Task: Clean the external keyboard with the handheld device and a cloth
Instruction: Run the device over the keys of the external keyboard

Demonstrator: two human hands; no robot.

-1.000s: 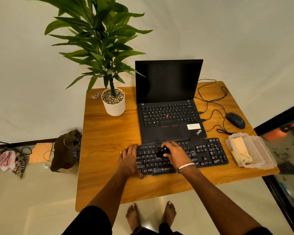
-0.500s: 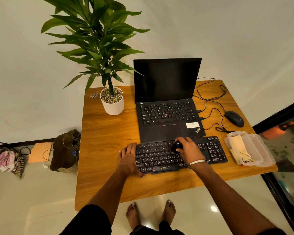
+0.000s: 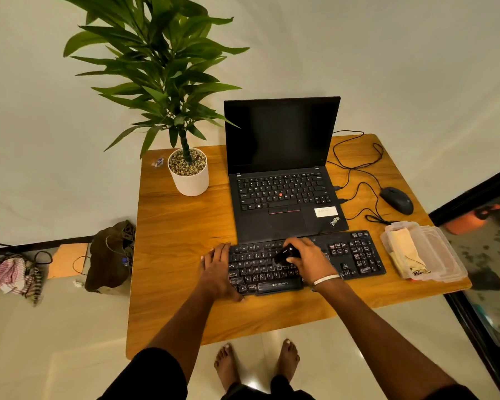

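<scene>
keyboard (image 3: 306,262): 1 | laptop (image 3: 283,168): 1 | mouse (image 3: 396,200): 1 | potted plant (image 3: 188,171): 1 | plastic container (image 3: 442,255): 1 | hands: 2

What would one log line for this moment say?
left hand: rests on keyboard left end | right hand: grips handheld device over keys | cloth: in container

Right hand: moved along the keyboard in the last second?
Yes. The right hand with the handheld device went right along the keyboard, then back left to its middle.
</scene>
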